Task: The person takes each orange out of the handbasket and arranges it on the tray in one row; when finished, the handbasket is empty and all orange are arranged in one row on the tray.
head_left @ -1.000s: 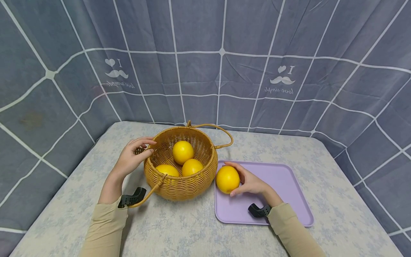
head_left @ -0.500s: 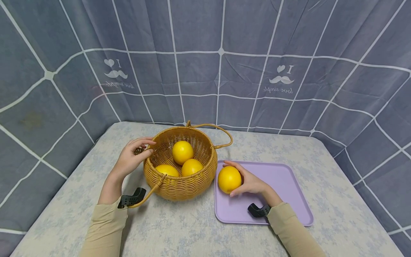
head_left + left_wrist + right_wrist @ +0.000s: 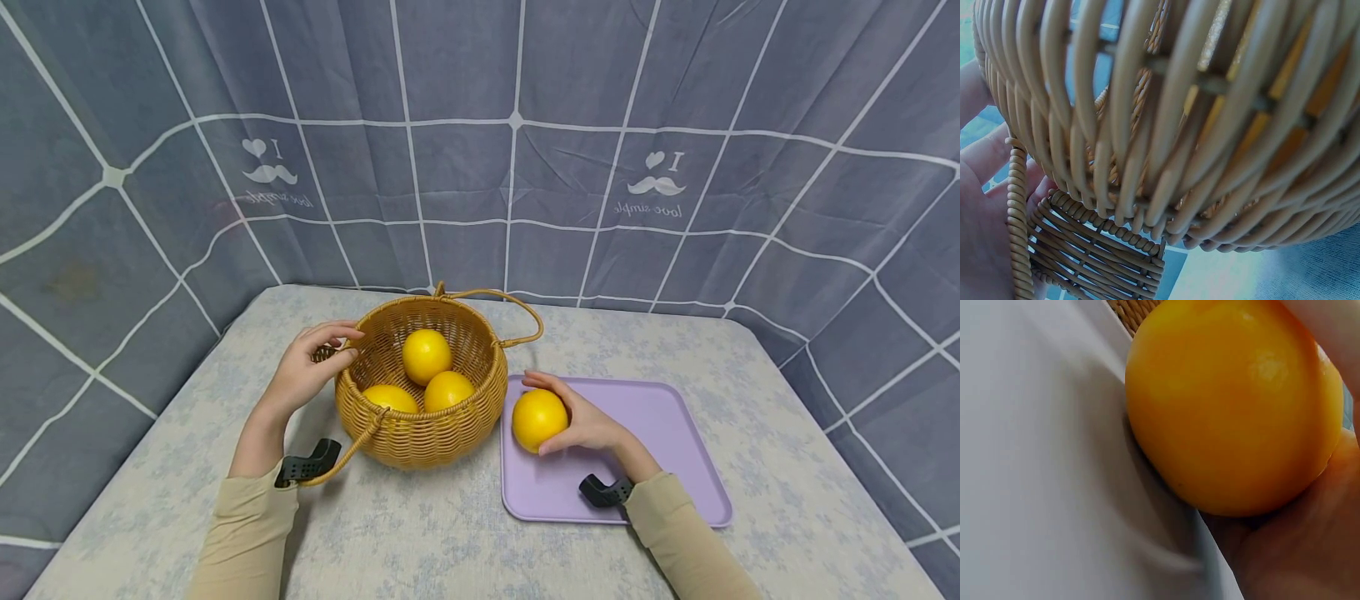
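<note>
The round wicker basket [image 3: 423, 437] stands left of centre with three oranges in it, one at the back [image 3: 427, 357] and two in front. My left hand [image 3: 303, 367] holds its left rim, fingertips over the edge and thumb against the outer side. In the left wrist view the wicker wall [image 3: 1147, 125] covers part of that hand. On the purple tray [image 3: 637, 408], my right hand [image 3: 588, 425] has thumb and fingers round another orange [image 3: 538, 421]. The right wrist view shows this orange [image 3: 1229, 412] close against the tray surface; its far side is hidden.
One thin basket handle [image 3: 536, 321] sticks out at the back right; another [image 3: 348, 454] slopes down by my left wrist camera [image 3: 311, 462]. The tray's left rim lies close beside the basket. A grey-blue curtain [image 3: 465, 167] hangs behind the patterned tablecloth [image 3: 405, 533].
The orange in my right hand has shifted slightly right over the tray, away from the basket. My left hand and the basket have stayed where they were.
</note>
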A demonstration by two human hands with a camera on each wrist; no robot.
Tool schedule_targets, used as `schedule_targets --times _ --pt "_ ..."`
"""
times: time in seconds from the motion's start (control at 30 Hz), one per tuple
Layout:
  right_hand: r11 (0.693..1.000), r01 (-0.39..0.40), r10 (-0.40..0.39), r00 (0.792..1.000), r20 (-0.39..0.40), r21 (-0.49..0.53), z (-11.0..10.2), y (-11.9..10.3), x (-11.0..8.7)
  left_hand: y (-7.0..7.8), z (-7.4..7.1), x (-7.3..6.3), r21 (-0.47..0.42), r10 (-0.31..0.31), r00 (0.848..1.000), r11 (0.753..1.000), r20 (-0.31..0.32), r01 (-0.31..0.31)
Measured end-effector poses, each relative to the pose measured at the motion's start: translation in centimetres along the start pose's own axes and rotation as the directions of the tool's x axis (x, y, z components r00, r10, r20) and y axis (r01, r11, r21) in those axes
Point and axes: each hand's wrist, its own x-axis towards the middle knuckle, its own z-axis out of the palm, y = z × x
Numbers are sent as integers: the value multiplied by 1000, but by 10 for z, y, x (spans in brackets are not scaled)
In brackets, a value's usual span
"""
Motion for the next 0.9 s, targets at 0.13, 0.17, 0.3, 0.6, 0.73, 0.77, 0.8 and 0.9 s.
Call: schedule_targets --times 0.13,0.17,0.3,0.6,0.73,0.77,0.8,0.9 --pt "1000 -10 11 1000 -15 12 -1 -2 -1 1 0 0 0 3 1000 1000 0 -3" --pt "1000 -12 12 1000 -19 18 -1 -3 -1 1 0 0 0 5 1000 1000 0 -5" --pt "999 -8 10 1000 -29 49 -2 -4 -1 1 0 0 0 11 1000 1000 -3 -11" --pt "998 -22 24 999 -41 53 -2 -7 -1 2 0 0 -2 11 1000 1000 -4 -11" --pt "999 -6 8 999 -42 50 -3 -10 -1 2 0 0 -3 10 1000 1000 -5 -10" --pt "999 -5 7 999 -44 50 -3 -10 -1 2 0 0 -3 9 1000 1000 -5 -9" --pt "999 -4 6 999 -45 50 -3 -10 -1 2 0 0 -3 8 1000 1000 -5 -8" --pt "999 -9 11 999 -48 45 -5 -10 -1 2 0 0 -3 4 1000 1000 -3 -4"
